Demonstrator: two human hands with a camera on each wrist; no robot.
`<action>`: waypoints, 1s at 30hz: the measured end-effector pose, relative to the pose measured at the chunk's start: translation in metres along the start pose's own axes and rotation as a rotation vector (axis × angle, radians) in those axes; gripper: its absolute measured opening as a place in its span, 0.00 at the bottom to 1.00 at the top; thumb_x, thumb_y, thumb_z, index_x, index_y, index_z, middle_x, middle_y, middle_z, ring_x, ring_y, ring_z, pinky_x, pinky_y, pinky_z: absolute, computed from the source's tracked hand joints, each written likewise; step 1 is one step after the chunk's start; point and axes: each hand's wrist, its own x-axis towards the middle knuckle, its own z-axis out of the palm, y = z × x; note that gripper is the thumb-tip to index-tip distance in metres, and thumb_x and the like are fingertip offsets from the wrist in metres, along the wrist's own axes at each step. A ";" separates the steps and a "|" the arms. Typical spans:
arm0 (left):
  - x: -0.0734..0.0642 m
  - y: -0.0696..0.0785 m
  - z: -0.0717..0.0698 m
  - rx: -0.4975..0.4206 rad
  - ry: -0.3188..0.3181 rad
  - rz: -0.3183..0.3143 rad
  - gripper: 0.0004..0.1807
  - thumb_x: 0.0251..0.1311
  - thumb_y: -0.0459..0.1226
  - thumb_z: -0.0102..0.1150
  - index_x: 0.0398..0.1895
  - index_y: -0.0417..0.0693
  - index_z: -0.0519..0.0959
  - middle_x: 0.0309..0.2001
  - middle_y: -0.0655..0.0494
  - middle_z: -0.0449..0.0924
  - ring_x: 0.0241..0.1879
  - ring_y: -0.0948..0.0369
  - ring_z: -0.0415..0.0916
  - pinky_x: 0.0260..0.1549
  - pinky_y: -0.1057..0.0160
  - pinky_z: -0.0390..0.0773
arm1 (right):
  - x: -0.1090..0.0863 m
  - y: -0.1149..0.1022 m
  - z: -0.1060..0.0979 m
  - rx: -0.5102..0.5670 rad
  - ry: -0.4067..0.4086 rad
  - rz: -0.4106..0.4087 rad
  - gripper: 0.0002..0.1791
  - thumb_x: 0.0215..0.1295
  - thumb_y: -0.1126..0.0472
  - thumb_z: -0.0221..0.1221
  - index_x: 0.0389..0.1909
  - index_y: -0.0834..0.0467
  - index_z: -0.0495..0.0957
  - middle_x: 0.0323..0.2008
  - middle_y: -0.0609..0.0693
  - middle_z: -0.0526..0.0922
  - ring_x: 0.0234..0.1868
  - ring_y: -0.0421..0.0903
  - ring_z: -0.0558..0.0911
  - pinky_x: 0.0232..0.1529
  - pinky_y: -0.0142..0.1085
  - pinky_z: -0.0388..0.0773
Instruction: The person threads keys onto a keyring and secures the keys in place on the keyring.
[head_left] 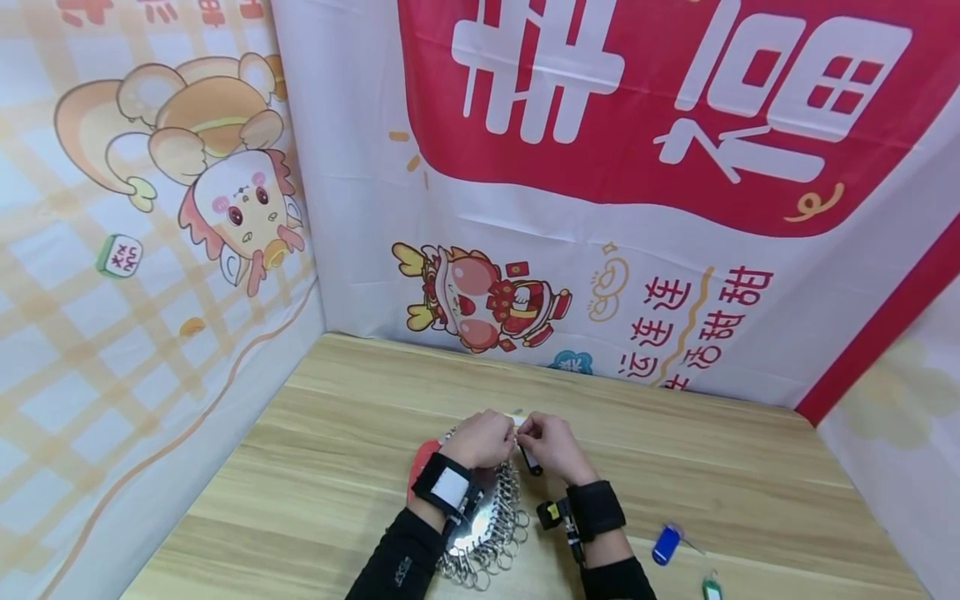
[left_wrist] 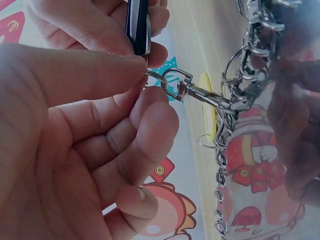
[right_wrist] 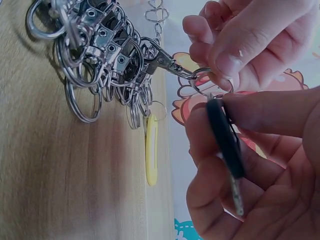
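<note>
In the head view, my left hand (head_left: 484, 438) is over the far edge of a shiny metal plate (head_left: 480, 518) lined with metal clasps and rings. It pinches a split ring (left_wrist: 156, 75) between thumb and forefinger. That ring passes through the loop of a swivel clasp (left_wrist: 202, 94) attached to the plate's chain. Close beside it, my right hand (head_left: 555, 447) pinches a black-headed key (right_wrist: 223, 137) at the same ring. The key's metal shaft (right_wrist: 237, 197) points down toward the right palm. Fingertips partly cover where key and ring meet.
A yellow tag (right_wrist: 151, 155) with a small ring lies beyond the plate. Something red (head_left: 422, 460) shows at the plate's left. Right of my right forearm lie a blue key tag (head_left: 666, 544) and a green one (head_left: 712, 590). A printed cloth wall (head_left: 360, 208) borders the wooden table (head_left: 300, 467).
</note>
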 end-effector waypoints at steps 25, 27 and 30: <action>-0.003 0.002 -0.002 -0.036 0.004 -0.013 0.15 0.63 0.36 0.52 0.17 0.50 0.69 0.16 0.58 0.66 0.14 0.62 0.68 0.16 0.66 0.66 | 0.001 -0.001 -0.001 -0.002 -0.017 0.019 0.03 0.62 0.68 0.59 0.29 0.58 0.77 0.24 0.47 0.76 0.22 0.42 0.72 0.21 0.34 0.70; -0.003 0.002 -0.002 -0.025 0.012 -0.001 0.15 0.63 0.36 0.52 0.17 0.50 0.69 0.16 0.58 0.65 0.14 0.62 0.66 0.16 0.66 0.64 | 0.001 -0.001 -0.001 -0.002 -0.020 0.017 0.03 0.62 0.68 0.59 0.29 0.58 0.77 0.24 0.47 0.76 0.22 0.42 0.72 0.21 0.34 0.69; -0.003 0.002 -0.002 -0.011 0.020 0.014 0.16 0.64 0.36 0.51 0.16 0.49 0.67 0.16 0.58 0.63 0.14 0.62 0.63 0.16 0.66 0.63 | 0.000 -0.002 -0.001 0.001 -0.024 0.011 0.03 0.62 0.68 0.59 0.29 0.58 0.77 0.24 0.47 0.76 0.22 0.42 0.72 0.22 0.33 0.69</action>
